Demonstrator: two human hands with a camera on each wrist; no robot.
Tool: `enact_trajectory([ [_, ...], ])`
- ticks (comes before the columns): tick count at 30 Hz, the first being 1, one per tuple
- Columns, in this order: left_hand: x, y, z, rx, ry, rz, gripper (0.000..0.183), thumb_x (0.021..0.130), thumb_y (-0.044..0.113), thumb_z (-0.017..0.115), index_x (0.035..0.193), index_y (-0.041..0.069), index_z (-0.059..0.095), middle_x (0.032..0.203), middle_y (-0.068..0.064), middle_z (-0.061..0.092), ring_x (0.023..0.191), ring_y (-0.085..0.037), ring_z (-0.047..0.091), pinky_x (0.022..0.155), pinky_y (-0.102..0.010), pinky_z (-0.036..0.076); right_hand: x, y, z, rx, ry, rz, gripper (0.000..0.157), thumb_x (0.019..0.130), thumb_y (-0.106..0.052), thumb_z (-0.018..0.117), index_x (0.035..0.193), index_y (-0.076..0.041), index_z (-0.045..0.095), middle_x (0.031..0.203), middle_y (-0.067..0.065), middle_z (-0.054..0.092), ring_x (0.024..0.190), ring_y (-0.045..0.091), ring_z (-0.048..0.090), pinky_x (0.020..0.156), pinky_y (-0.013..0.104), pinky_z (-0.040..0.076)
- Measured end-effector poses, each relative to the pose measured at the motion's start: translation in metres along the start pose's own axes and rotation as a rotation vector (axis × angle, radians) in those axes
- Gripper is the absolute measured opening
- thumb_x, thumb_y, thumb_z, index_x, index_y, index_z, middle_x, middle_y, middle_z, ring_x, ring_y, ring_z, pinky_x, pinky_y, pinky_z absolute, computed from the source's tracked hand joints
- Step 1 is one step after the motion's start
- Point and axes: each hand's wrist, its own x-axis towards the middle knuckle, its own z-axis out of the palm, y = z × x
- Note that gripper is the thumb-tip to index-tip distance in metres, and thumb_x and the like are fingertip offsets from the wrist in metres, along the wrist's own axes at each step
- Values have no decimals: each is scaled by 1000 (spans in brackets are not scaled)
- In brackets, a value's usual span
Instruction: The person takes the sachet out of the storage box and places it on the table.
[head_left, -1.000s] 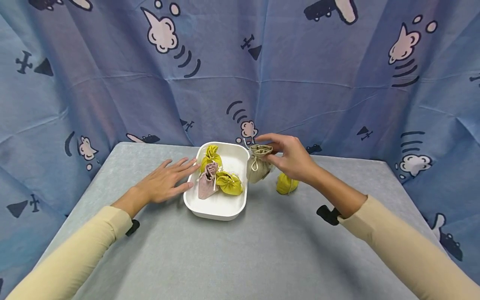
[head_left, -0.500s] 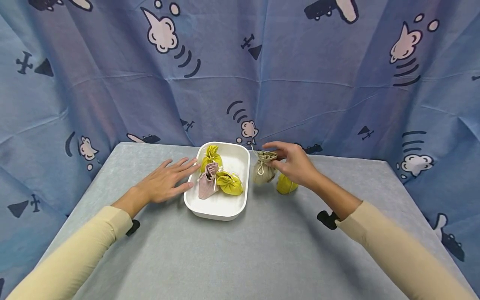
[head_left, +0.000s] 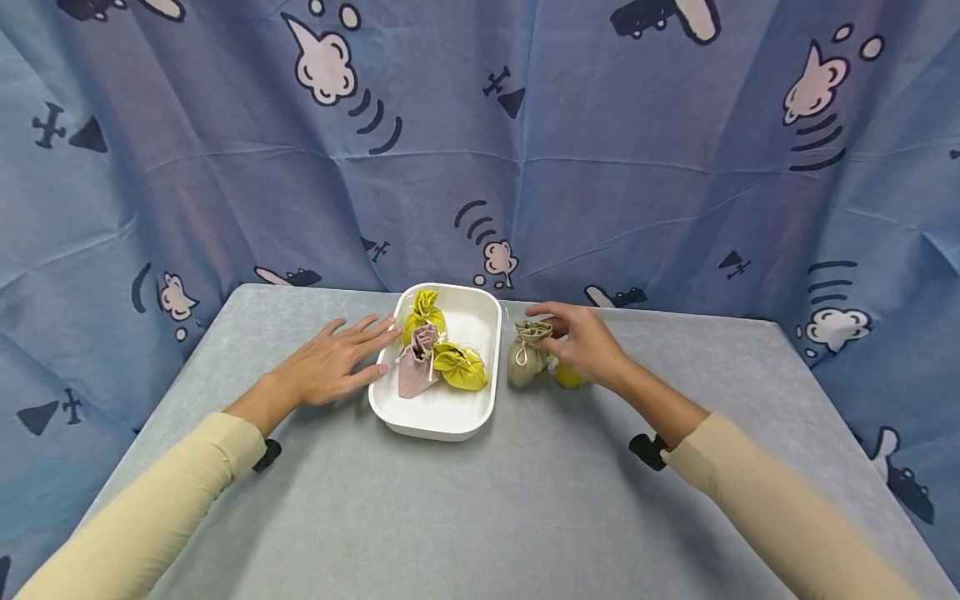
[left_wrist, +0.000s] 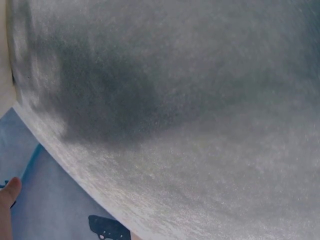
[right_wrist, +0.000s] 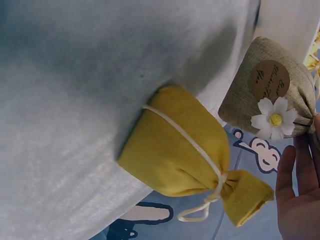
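Note:
My right hand pinches the gathered neck of a beige drawstring pouch, upright just right of a white tray. In the right wrist view that beige pouch shows a round brown label and a white flower. A yellow drawstring pouch with a cream cord stands beside it, partly hidden by the right hand in the head view. My left hand lies with fingers spread, fingertips at the tray's left rim. Inside the tray are a pink pouch and two yellow pouches, one in front and one behind.
A grey cloth-covered table carries everything. Behind it hangs a blue printed curtain, close to the table's back edge. The left wrist view shows mostly the shadowed tabletop and its edge.
The right hand has carried the beige pouch slightly right, away from the tray's right rim, and down toward the table. The left hand and the tray have stayed in place.

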Motion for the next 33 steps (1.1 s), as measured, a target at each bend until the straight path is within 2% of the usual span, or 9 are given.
enact_trajectory([
  [7, 0, 1, 0, 12, 16, 0, 62, 94, 59, 28, 148, 30, 21, 152, 7, 21, 140, -19, 15, 106, -57, 14, -3, 6, 4, 27, 7, -18, 43, 77, 3, 71, 117, -8, 62, 97, 9, 69, 81, 18, 67, 61, 28, 53],
  [15, 0, 2, 0, 25, 19, -1, 61, 94, 58, 29, 148, 30, 21, 152, 7, 21, 140, -19, 15, 106, -57, 15, -5, 9, 5, -9, -10, 8, 43, 80, -1, 69, 121, -9, 59, 99, 8, 69, 87, 19, 66, 71, 34, 53],
  [21, 0, 1, 0, 25, 18, -5, 62, 94, 59, 28, 148, 30, 20, 152, 7, 21, 140, -19, 15, 107, -57, 15, -1, 0, -4, -55, -42, 4, 51, 81, -9, 70, 128, -11, 52, 104, 4, 68, 96, 19, 62, 82, 40, 49],
  [26, 0, 2, 0, 23, 19, 0, 62, 94, 59, 28, 148, 29, 21, 152, 6, 21, 140, -20, 15, 106, -57, 15, 3, -12, -7, -51, -79, -38, 61, 77, -15, 76, 131, -13, 49, 110, 5, 66, 103, 19, 60, 88, 43, 46],
  [33, 0, 2, 0, 18, 22, -2, 61, 95, 56, 31, 148, 29, 22, 152, 6, 22, 140, -20, 16, 106, -57, 16, 9, -27, 1, -1, -121, -81, 63, 76, -20, 77, 132, -14, 48, 115, 7, 64, 107, 24, 59, 84, 40, 50],
])
